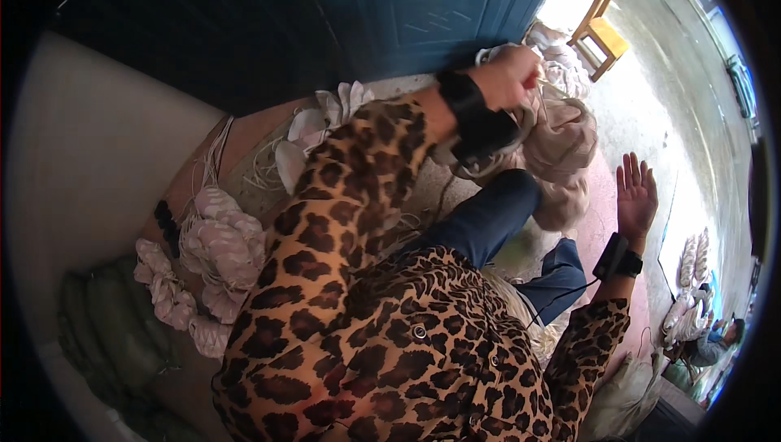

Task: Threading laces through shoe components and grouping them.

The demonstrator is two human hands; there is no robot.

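Note:
My left hand (511, 76) is closed in a fist, with its fingertips pinching what looks like a pale cord (550, 90). The cord runs down into a large bundle of beige-pink cloth or netting (563, 137) just below and right of the hand. Most of what lies between the fingers is hidden. Off to the right, my right hand (637, 196) is raised, palm showing and fingers stretched apart, and it holds nothing. A black band with a small device sits on each wrist. My knees in dark trousers are beside the bundle.
Dark blue panelled doors (439, 19) stand ahead. A small wooden chair (600, 35) is at the far right. Bunched pale bundles (220, 242) and loose cords lie at my left, near green sacks (110, 336). Another person (716, 344) sits far right.

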